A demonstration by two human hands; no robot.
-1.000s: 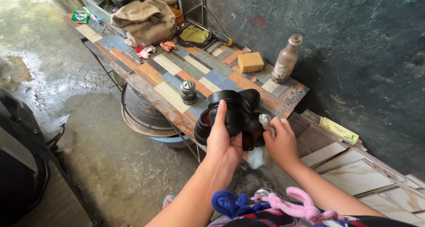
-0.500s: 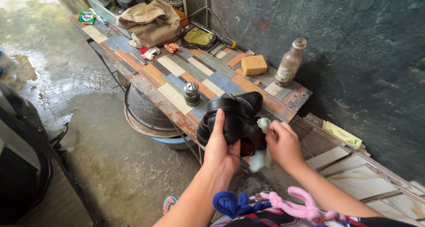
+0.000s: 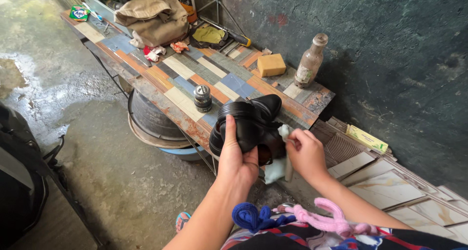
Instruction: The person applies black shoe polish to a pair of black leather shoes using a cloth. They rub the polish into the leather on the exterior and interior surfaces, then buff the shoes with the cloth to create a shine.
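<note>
My left hand [image 3: 237,164] has its grip wrapped around the black shoe [image 3: 246,125]; my right hand [image 3: 306,152] is pinching a pale cloth [image 3: 282,133] against it.

A long bench topped with coloured tile strips [image 3: 183,72] carries a crumpled tan cloth [image 3: 155,17] near its far end, a yellow sponge block [image 3: 271,64] and dusty glass bottle [image 3: 310,61] along the wall edge, and a small metal tin [image 3: 202,98] by the front edge.

items in view: two hands, left hand [image 3: 237,162] and right hand [image 3: 305,154]; one black shoe [image 3: 248,123]; one pale cloth [image 3: 279,167]. on the tiled bench [image 3: 185,91]: one small round tin [image 3: 202,98], one yellow sponge block [image 3: 271,64], one glass bottle [image 3: 310,61], one folded tan garment [image 3: 155,17].
</note>
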